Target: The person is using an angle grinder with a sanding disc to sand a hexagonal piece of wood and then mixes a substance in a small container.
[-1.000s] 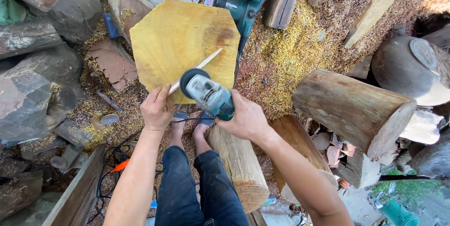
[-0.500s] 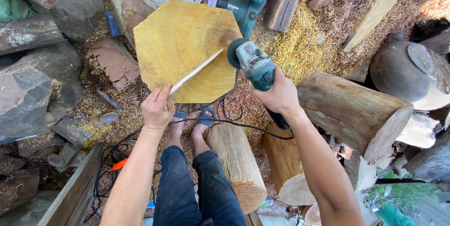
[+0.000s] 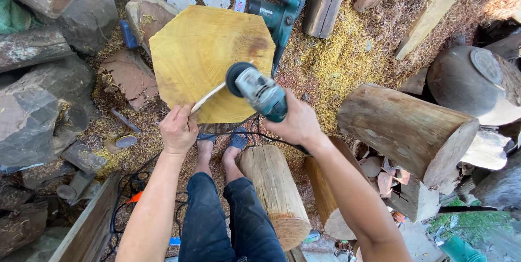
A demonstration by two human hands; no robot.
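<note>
A yellow, octagon-cut wood slab (image 3: 201,55) stands in front of me on the sawdust. My left hand (image 3: 178,129) grips the near end of a thin wooden stick (image 3: 209,97) that lies slanted across the slab's lower right part. My right hand (image 3: 293,123) holds a teal and grey angle grinder (image 3: 259,92), its black disc end hovering over the slab's lower right edge and covering the stick's far end. The grinder's black cord (image 3: 244,134) runs down past my sandalled feet.
A teal chainsaw (image 3: 279,7) lies behind the slab. Thick logs (image 3: 407,131) lie to the right, two more (image 3: 274,194) by my legs. Grey stones and logs (image 3: 43,93) crowd the left. A wooden plank (image 3: 89,224) and tangled cables sit bottom left.
My right hand swung the grinder right, beyond the slab's edge, then back left over its lower right part. My left hand kept the stick in place.
</note>
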